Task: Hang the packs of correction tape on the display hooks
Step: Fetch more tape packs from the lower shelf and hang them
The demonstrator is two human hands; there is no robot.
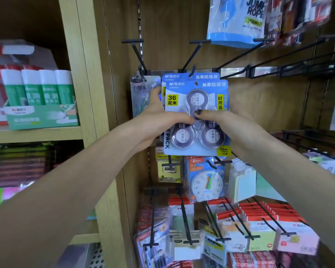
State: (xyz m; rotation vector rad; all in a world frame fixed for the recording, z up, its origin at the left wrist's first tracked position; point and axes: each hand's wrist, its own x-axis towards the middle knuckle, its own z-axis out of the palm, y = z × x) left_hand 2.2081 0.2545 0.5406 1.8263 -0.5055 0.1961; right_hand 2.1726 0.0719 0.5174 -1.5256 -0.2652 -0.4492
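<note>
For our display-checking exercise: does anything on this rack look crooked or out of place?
Nothing looks damaged. The front blue card pack of correction tape sits slightly tilted, lower than the matching pack behind, gripped by the left hand and right hand.

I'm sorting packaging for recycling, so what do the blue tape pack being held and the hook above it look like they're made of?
Blue tape pack: looks like printed glossy card with a clear moulded plastic bubble over three tapes; glare on the bubble suggests plastic. Hook: thin, dark, matte rod, probably coated metal wire, though the picture cannot confirm it.
</note>
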